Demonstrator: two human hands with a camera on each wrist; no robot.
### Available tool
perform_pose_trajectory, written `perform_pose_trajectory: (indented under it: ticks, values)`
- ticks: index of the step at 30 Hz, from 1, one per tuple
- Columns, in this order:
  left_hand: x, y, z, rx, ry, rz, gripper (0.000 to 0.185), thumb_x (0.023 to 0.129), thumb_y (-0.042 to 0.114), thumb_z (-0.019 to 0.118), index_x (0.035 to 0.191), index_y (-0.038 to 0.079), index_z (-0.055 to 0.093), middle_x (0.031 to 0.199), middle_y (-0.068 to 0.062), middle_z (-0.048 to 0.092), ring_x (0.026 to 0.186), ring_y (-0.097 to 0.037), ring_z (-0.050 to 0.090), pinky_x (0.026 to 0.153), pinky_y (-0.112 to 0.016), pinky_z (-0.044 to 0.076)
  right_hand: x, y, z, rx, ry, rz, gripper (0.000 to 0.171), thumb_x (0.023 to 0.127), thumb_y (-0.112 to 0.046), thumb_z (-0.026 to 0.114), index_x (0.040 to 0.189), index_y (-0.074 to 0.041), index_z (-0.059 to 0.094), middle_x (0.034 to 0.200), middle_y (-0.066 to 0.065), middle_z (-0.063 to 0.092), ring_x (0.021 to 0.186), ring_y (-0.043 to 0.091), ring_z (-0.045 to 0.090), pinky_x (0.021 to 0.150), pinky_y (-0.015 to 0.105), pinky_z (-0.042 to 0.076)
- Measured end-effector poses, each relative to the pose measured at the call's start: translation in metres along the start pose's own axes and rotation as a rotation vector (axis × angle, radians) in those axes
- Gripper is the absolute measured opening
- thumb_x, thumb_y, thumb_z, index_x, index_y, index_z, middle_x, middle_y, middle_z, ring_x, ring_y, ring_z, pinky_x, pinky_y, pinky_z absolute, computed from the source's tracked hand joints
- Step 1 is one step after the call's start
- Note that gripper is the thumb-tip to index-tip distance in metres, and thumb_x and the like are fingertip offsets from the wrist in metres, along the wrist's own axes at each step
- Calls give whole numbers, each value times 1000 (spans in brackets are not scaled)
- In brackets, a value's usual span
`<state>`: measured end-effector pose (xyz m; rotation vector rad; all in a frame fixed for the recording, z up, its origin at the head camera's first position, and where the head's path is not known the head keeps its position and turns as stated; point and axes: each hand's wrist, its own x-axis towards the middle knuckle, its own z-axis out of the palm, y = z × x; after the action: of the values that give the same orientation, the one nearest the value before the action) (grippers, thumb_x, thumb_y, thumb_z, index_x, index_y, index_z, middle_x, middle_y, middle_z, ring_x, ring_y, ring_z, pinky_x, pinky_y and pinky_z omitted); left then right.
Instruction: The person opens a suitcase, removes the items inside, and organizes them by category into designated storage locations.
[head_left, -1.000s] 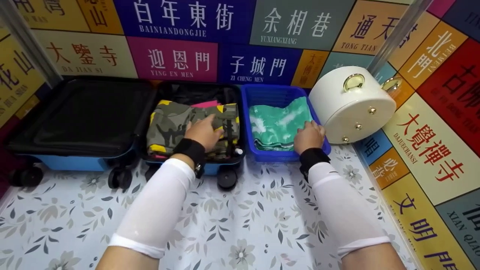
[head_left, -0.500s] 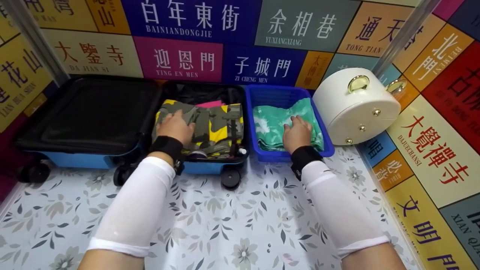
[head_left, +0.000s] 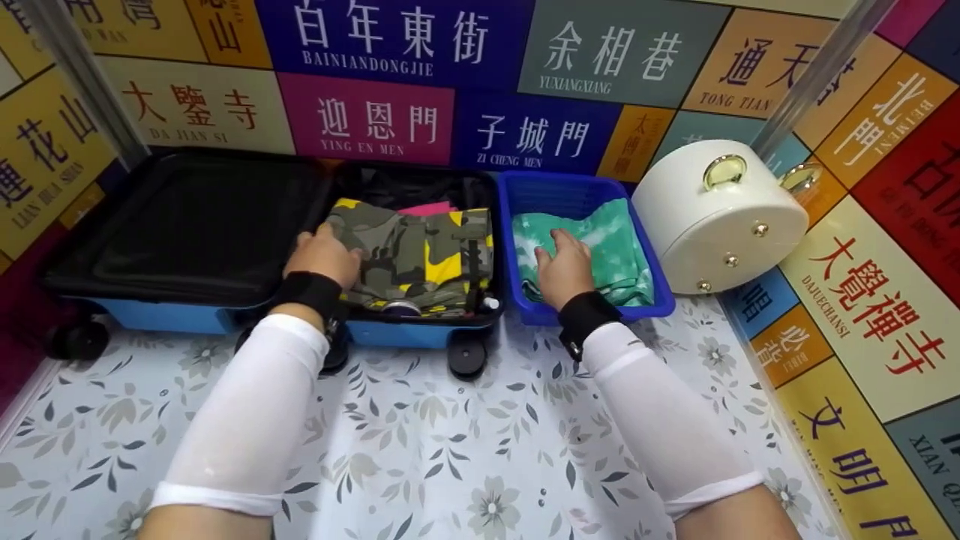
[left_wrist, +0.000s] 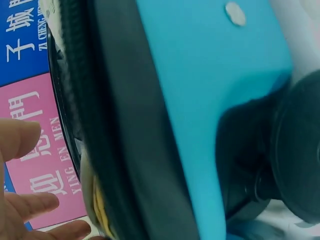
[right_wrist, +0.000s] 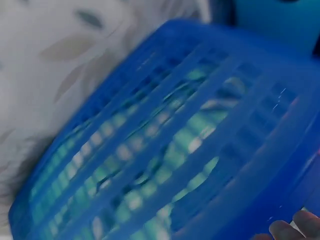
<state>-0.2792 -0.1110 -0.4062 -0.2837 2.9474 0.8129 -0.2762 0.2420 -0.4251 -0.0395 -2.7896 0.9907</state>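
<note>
Colourful street-name panels wall in a worktop (head_left: 450,450) covered with a grey floral print, where a person in white sleeves works over an open blue suitcase (head_left: 420,334) and a blue plastic basket (head_left: 525,196). Left hand (head_left: 324,255) rests on the left edge of a folded camouflage garment (head_left: 424,251) packed in the suitcase's right half, fingers relaxed and gripping nothing; in the left wrist view its fingers (left_wrist: 22,137) show spread and straight beside the case's black rim. Beyond that hand, to its left, lies the suitcase's black-lined lid (head_left: 187,225), flat and open. A strip of pink fabric (head_left: 427,208) shows just past the camouflage piece. Right hand (head_left: 564,262) lies flat on a folded green-and-white cloth (head_left: 607,247) inside the basket, at the cloth's left side, fingers extended and grasping nothing. The right wrist view, blurred, shows the basket's slatted wall (right_wrist: 165,150) with green cloth behind it. Just right of the basket, a round white case (head_left: 712,221) with gold fittings lies tipped on its side.
</note>
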Motion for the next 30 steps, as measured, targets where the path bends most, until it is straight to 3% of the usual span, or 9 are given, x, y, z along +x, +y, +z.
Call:
perform_pose_trajectory:
  ticks: [6, 13, 23, 30]
  values:
    - [-2, -4, -5, -14, -13, -1, 75, 107, 38, 54, 163, -4, 27, 157, -37, 41, 145, -50, 44, 119, -60, 40, -5, -26, 18, 80, -30, -45, 55, 110, -23, 55, 157, 3, 43, 165, 23, 41, 154, 39, 38, 129, 45, 30]
    - [-7, -8, -7, -42, -15, -4, 75, 106, 37, 55, 160, -9, 30, 154, -40, 43, 144, -51, 44, 121, -58, 39, -12, -52, 38, 99, -88, -82, 58, 110, -23, 55, 159, 2, 40, 166, 22, 41, 155, 35, 38, 130, 43, 30]
    - [-5, -17, 1, -67, -66, -28, 75, 107, 37, 55, 159, -11, 29, 153, -36, 48, 142, -50, 48, 119, -57, 42, -14, -67, 59, 138, -250, 42, 71, 110, -30, 57, 167, -3, 24, 170, 21, 33, 157, 36, 36, 128, 47, 32]
    - [-3, -24, 10, -32, -99, -11, 80, 106, 34, 58, 159, -15, 22, 149, -37, 52, 138, -49, 53, 117, -54, 45, -14, -67, 67, 79, -319, 95, 83, 108, -37, 59, 168, -1, 15, 173, 23, 25, 160, 36, 28, 131, 45, 25]
